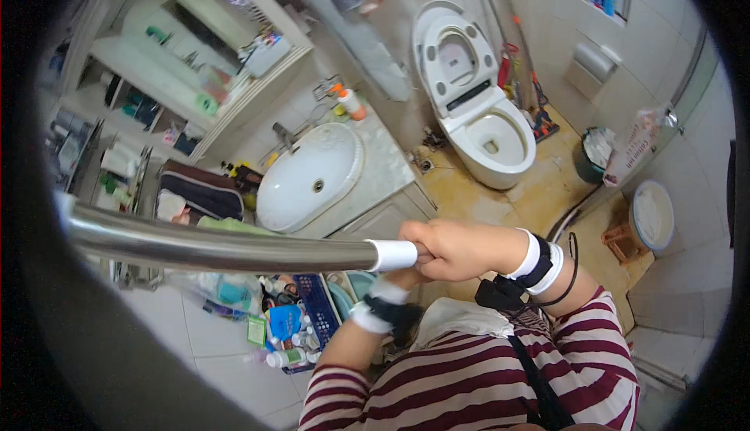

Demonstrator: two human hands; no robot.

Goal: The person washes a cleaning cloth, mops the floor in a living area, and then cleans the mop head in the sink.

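A thick silver metal pole [234,242] crosses the head view from the left edge to my hands. A white collar [394,254] sits at its near end, and a thinner section runs from there into my grip. My right hand [469,250] is closed in a fist around this thinner section, just right of the collar. Under it, my left hand [403,278] is curled at the pole; most of its fingers are hidden behind the right hand and the pole. Both wrists carry white and black bands.
Beyond the pole stand a white oval washbasin [308,177] on a counter and a toilet [492,146] with its lid up. A mirror cabinet [195,48] hangs left. A crowded blue basket [316,306] lies below the pole. At right are a bin [590,167] and a basin [652,214].
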